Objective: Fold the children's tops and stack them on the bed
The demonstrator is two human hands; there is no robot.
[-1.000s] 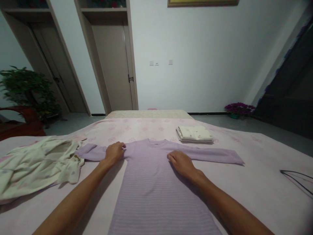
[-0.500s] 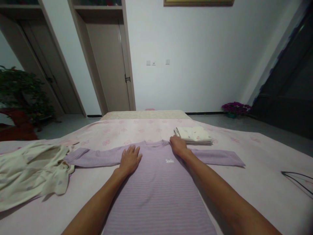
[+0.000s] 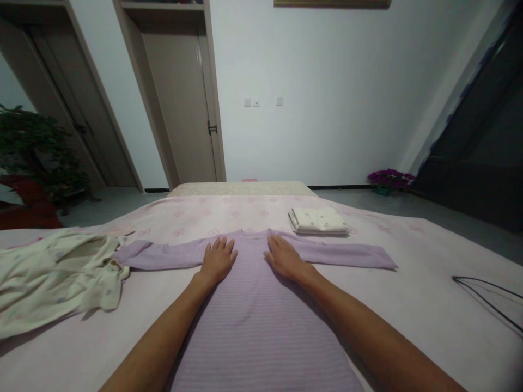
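A lilac striped long-sleeved shirt (image 3: 257,316) lies spread flat in front of me, its collar at the far end and both sleeves stretched out sideways. My left hand (image 3: 218,261) rests flat on the shirt near the left shoulder, fingers apart. On the upper right chest, just below the collar, my right hand (image 3: 286,258) lies flat with its fingers extended, covering part of the fabric. Both hands hold nothing. The left cuff touches a crumpled cream patterned garment (image 3: 57,277).
A folded cream patterned garment (image 3: 321,220) lies beyond the right sleeve. Pink floral cloth (image 3: 408,310) covers the surface underneath. A black cable (image 3: 482,302) sits at the right. Farther off are a door (image 3: 180,109), a leafy plant (image 3: 32,147) and purple flowers (image 3: 390,178).
My right hand has let go of the shirt by the right shoulder, moved slightly left and flattened onto the chest. My left hand stays in about the same place.
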